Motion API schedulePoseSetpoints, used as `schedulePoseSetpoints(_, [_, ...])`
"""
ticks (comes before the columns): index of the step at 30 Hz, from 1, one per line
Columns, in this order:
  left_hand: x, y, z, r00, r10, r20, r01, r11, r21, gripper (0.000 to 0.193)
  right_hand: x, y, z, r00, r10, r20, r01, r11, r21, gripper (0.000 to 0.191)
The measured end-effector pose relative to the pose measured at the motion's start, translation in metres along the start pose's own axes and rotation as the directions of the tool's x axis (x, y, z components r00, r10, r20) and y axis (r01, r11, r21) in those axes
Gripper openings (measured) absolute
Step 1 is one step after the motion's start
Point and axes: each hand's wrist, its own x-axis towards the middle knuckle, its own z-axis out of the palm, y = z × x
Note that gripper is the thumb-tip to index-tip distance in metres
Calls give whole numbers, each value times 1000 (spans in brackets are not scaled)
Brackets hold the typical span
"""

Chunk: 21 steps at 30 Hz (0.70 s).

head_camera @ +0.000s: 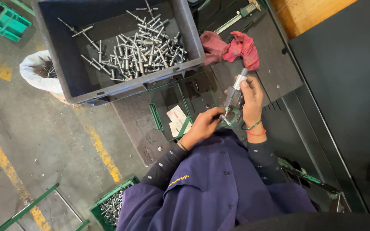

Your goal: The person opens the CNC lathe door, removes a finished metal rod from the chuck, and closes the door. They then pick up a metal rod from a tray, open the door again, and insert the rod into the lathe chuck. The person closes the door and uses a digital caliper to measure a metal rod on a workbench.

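My right hand (252, 102) grips a micrometer (235, 95) with a silver thimble and a green frame, the thumb resting on the thimble. My left hand (205, 125) pinches a small metal pin (225, 119) at the micrometer's jaws. Both hands are close together above a dark work surface (275, 72). A grey crate (65, 68) up and to the left holds several metal pins (144, 49).
A red rag (236, 48) lies beyond my hands, with a caliper (238, 17) past it. An open green case (156, 116) with white cards sits left of my hands. A green bin of pins (112, 205) and a white sack (37, 70) stand on the floor.
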Motion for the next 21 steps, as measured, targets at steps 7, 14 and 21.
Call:
schedulePoseSetpoints(7, [-2, 0, 1, 999, 47, 6, -47, 997, -68, 35, -5, -2, 0, 1000, -17, 7, 17, 999, -30, 25])
schedulePoseSetpoints(14, [-1, -4, 3, 998, 56, 32, -54, 996, -67, 30, -7, -7, -2, 999, -7, 33, 10, 997, -70, 30])
schedulePoseSetpoints(21, [-2, -3, 1, 996, 80, 36, -77, 994, -82, 32, -9, -8, -3, 998, -25, 53, 30, 995, -92, 32])
